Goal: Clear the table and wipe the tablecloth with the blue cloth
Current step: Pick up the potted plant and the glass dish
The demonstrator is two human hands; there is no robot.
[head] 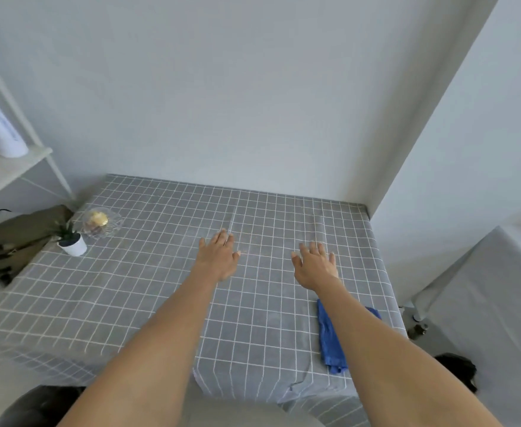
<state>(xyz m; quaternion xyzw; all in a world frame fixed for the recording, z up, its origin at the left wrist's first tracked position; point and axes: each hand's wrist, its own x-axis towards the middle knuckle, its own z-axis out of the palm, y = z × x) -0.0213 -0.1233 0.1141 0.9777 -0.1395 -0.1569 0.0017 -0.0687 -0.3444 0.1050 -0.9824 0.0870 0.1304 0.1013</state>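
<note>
1. Left hand [217, 257] and right hand [314, 265] lie spread, palms down, on the grey checked tablecloth [148, 291].
2. Blue cloth [330, 340] lies near the worktop's right edge, partly hidden under the right forearm.
3. Glass dish [100, 224], contents unclear, and potted plant [71, 240] stand far left.

Landmark: tablecloth [167, 291] | Far-left corner: your way is blocked by a small potted plant [72, 241] and, just behind it, a glass dish [100, 224] | Near-right edge: blue cloth [330, 340] lies flat under your right forearm | Middle and near-left: open cloth you can sweep.
</note>
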